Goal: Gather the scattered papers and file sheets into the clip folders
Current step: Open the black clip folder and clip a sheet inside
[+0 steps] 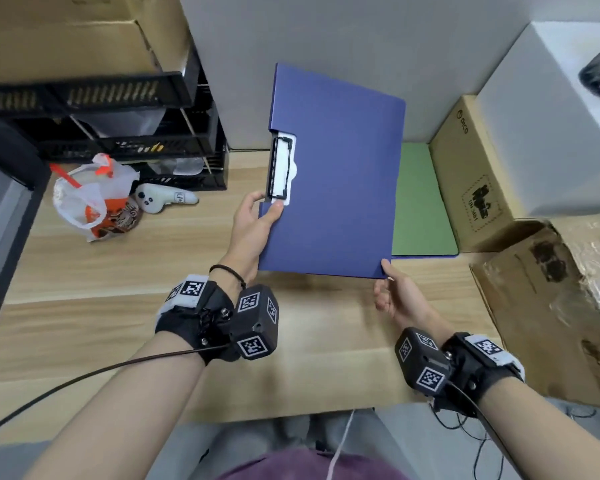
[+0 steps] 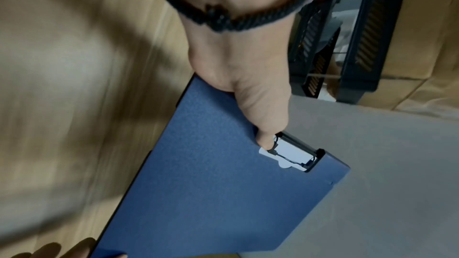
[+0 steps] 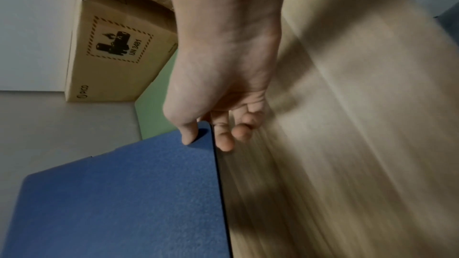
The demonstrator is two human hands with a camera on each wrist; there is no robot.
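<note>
Boxes (image 1: 471, 174) beside green folder (image 1: 421, 202), crates (image 1: 118, 133) left

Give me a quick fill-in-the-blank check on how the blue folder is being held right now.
1. The left hand grips the blue clip folder with its thumb beside the black ____.
2. The right hand pinches the folder's near ____.
3. Behind the folder, a ____ sheet lies on the wooden table.

Missing words: clip; corner; green
</note>
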